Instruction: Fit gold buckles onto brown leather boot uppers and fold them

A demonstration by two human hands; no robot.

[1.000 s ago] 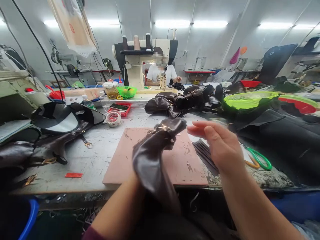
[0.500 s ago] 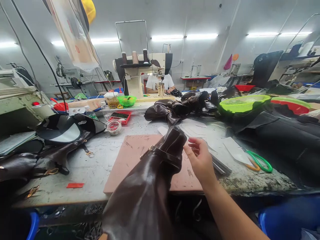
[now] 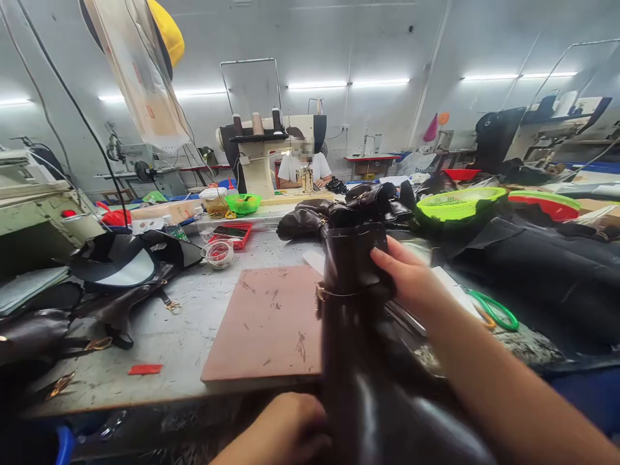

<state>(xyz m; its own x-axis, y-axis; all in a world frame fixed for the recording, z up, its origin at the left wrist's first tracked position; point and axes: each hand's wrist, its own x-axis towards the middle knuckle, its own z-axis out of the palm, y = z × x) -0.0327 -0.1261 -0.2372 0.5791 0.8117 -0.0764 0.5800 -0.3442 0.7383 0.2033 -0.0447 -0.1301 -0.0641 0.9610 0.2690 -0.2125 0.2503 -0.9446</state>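
A glossy dark brown leather boot upper (image 3: 361, 349) with a buckled strap stands raised in front of me, its narrow end pointing away. My right hand (image 3: 404, 271) pinches the right side of that far end, thumb on the near face and fingers behind. Low in the view, my left hand (image 3: 293, 420) is curled against the upper's left side, its fingertips hidden and somewhat blurred. Partly behind the upper lies a flat pinkish-brown board (image 3: 264, 329) on the worktable.
More dark uppers lie behind (image 3: 303, 219) and at the left (image 3: 116, 297). Green-handled scissors (image 3: 496, 310) rest at the right by black material (image 3: 542, 278). A red tray (image 3: 242, 237) and clear tub (image 3: 219, 254) stand mid-left. Across the table, a person (image 3: 290, 169) sits at a sewing machine (image 3: 256, 161).
The boot upper has swung right and more upright, uncovering the board's left part. My right hand has closed on its far end. My left hand has come further into view.
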